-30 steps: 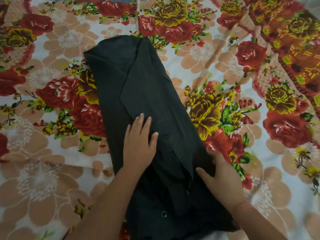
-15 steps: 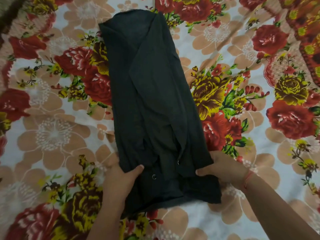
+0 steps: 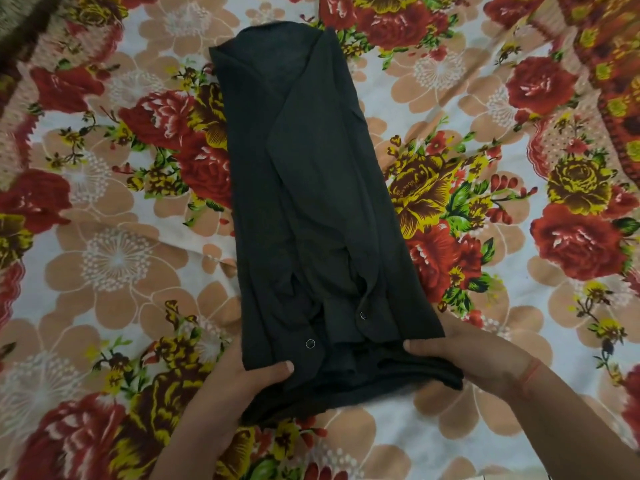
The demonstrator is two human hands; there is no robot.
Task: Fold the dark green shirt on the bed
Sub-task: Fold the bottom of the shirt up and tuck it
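Lying mid-bed on the floral bedsheet [image 3: 114,258], the dark green shirt [image 3: 311,209] stretches lengthwise away from the left hand [image 3: 239,379] and right hand [image 3: 464,355], which pinch its near corners.

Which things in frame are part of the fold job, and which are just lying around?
Job:
- dark green shirt, folded into a long strip
- left hand, gripping its near left corner
- right hand, gripping its near right corner
- floral bedsheet, the work surface

Not involved:
- dark brown object at the top left corner, too blurred to identify
- red wrist thread
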